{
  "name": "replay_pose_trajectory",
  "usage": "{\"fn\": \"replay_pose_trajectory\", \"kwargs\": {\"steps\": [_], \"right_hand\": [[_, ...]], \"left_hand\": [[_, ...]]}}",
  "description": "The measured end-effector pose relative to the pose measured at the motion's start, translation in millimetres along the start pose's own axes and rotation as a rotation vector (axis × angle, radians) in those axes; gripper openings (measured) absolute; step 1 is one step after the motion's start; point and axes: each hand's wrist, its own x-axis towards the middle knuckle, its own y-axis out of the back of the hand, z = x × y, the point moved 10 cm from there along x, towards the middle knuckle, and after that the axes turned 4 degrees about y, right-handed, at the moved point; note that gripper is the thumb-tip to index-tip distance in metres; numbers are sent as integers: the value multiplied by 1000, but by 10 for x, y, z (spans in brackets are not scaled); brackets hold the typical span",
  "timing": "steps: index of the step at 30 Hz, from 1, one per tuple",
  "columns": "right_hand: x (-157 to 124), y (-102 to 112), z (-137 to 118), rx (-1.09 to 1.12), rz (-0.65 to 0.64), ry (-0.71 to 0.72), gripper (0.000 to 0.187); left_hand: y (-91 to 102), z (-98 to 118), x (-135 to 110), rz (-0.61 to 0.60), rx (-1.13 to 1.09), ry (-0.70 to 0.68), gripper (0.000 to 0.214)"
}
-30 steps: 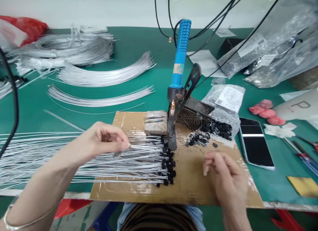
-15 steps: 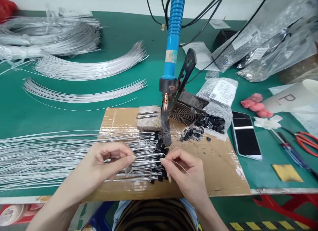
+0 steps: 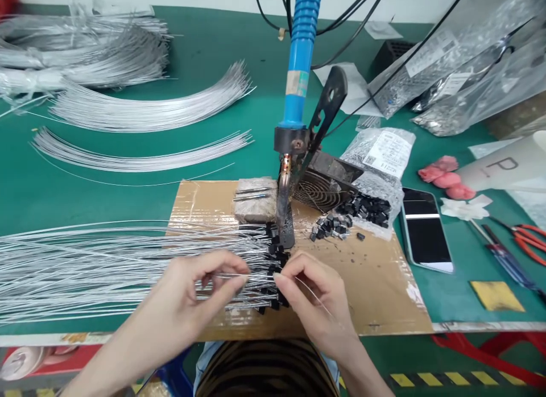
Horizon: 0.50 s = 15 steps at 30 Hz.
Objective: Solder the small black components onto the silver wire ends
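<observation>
My left hand (image 3: 205, 294) is closed in a pinch, thumb and forefinger together on a thin silvery wire. To its right my right hand (image 3: 318, 292) also pinches a thin wire (image 3: 313, 294), whose pale length bows back across the palm. The fingertips of the two hands are a short way apart, and whether both hold one wire I cannot tell. Beneath and behind them lies a spread of pale wires (image 3: 106, 272) with small black connectors (image 3: 275, 238) at their right ends. These rest on a cardboard sheet (image 3: 375, 294).
A blue-handled soldering iron (image 3: 298, 61) stands clamped, tip down, behind the hands. Beside it are a worn block (image 3: 255, 201), a fan (image 3: 322, 186) and loose black connectors (image 3: 330, 227). Wire bundles (image 3: 149, 112) lie back left; a phone (image 3: 426, 229) and red-handled pliers (image 3: 529, 240) lie right.
My left hand has slid right along the wire, closer to my right hand. My right hand keeps its pinch in nearly the same place. The camera view has shifted slightly.
</observation>
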Motion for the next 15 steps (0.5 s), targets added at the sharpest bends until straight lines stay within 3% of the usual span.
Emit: {"fn": "replay_pose_trajectory", "kwargs": {"steps": [6,10,15], "right_hand": [[-85,21,30,-71,34,31,24],[-120,24,145,-2,71,-34,27],[-136,270,292,342,309,-116,28]], "left_hand": [[-379,167,-11,7,-8,-65,16],[-431,134,50,13,-136,27,23],[-396,30,97,29,-321,142,25]]}}
